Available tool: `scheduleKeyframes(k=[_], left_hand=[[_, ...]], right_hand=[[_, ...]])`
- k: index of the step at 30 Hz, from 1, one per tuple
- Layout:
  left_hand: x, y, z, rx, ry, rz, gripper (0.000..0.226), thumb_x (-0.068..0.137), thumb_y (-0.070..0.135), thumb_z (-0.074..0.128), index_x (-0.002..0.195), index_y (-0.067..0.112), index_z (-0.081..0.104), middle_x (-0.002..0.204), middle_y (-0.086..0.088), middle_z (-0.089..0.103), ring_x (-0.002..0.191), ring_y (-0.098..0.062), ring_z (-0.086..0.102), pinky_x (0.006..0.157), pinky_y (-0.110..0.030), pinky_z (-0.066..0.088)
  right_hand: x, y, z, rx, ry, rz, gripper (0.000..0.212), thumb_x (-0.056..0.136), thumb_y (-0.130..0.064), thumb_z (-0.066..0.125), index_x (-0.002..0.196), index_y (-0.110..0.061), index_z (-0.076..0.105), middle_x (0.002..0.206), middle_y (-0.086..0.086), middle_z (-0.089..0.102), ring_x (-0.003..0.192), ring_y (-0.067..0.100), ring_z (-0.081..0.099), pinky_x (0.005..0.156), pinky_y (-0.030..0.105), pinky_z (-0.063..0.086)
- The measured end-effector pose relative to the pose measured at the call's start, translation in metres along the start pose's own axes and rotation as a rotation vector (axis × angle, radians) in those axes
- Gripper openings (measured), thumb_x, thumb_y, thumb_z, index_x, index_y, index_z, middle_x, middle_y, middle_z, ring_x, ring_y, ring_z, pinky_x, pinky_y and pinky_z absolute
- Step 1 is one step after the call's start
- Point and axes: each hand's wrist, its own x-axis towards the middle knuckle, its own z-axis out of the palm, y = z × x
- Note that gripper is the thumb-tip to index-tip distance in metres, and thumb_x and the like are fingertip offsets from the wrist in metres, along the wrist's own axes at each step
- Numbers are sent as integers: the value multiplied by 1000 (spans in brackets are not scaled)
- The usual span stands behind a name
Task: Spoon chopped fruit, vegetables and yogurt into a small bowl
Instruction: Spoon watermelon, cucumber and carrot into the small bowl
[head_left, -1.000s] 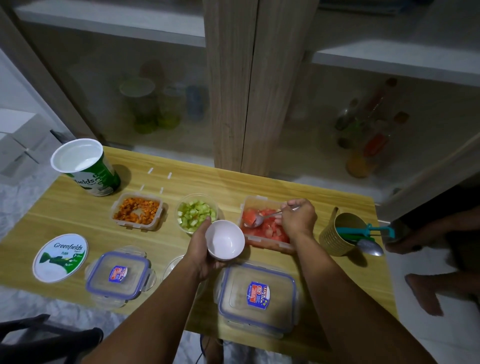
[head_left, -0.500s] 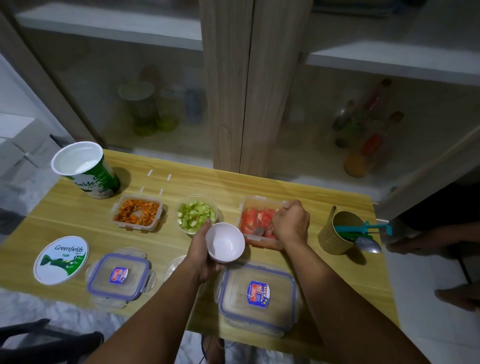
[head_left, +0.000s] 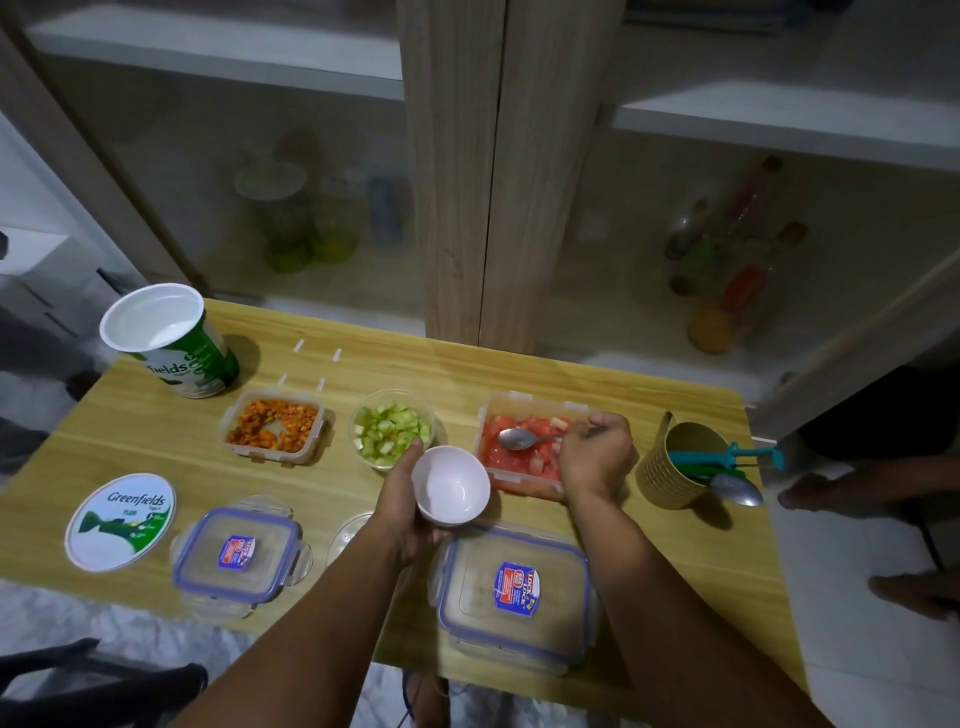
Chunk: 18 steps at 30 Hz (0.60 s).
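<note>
right hand (head_left: 597, 457) grips the spoon (head_left: 524, 439) over red fruit; left hand (head_left: 402, 499) cups the empty bowl (head_left: 451, 486) beside it. next: scoop, tip in.

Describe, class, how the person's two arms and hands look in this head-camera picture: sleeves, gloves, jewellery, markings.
Both forearms are bare from the bottom edge of the picture to the wrists; no sleeves show. The left hand and the right hand wear no gloves. No watch, bracelet or ring is visible, and no markings. Dim light hides finer detail.
</note>
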Motion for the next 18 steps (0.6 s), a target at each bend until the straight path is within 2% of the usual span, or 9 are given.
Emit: scheduleKeyframes(k=[2, 5, 6, 8, 10, 14, 18], left_hand=[[1, 1, 0, 1, 9, 0, 59, 87, 61, 50, 118, 13, 62, 107, -21, 67, 95, -43, 64, 69, -44, 59], [3, 2, -2, 10, 25, 7, 61, 87, 62, 50, 122, 13, 62, 109, -21, 67, 99, -44, 64, 89, -55, 52], [3, 2, -1, 16, 29, 5, 63, 86, 63, 51, 123, 14, 62, 111, -21, 67, 100, -45, 63, 91, -56, 51], [1, 3, 0, 19, 30, 3, 65, 86, 64, 50, 125, 13, 61, 112, -21, 67, 98, -44, 64, 74, -49, 59], [-1, 4, 1, 18, 32, -2, 64, 87, 63, 49, 125, 13, 60, 110, -20, 66, 93, -42, 64, 54, -38, 58], [-5, 5, 2, 21, 27, -4, 63, 88, 62, 48, 125, 13, 59, 105, -19, 67, 88, -40, 65, 51, -35, 57], [-6, 6, 4, 14, 22, -17, 64, 89, 61, 48, 128, 12, 58, 107, -20, 65, 89, -41, 64, 46, -35, 55]], right_hand=[[-7, -1, -3, -85, -24, -167, 15, 95, -24, 54, 109, -24, 59, 102, 1, 68, 92, 24, 63, 78, 38, 52], [-15, 2, -1, -197, -90, -464, 19, 97, -20, 49, 114, -18, 58, 109, 4, 66, 95, 24, 61, 75, 35, 51], [-17, 3, 0, -236, -105, -533, 22, 97, -17, 48, 116, -14, 58, 112, 6, 65, 97, 25, 60, 74, 31, 47], [-22, 0, 2, -289, -125, -583, 25, 98, -12, 46, 120, -8, 59, 117, 10, 64, 100, 27, 60, 73, 25, 37], [-25, 0, 6, -249, -116, -504, 26, 98, -10, 47, 120, -6, 61, 119, 13, 64, 105, 30, 60, 74, 24, 33], [-18, -3, 14, -27, -78, -185, 23, 95, -11, 52, 113, -8, 66, 110, 13, 68, 104, 30, 62, 76, 23, 35], [-12, -2, 16, 101, -47, -52, 14, 93, -17, 59, 104, -19, 68, 104, 4, 70, 99, 24, 64, 80, 28, 40]])
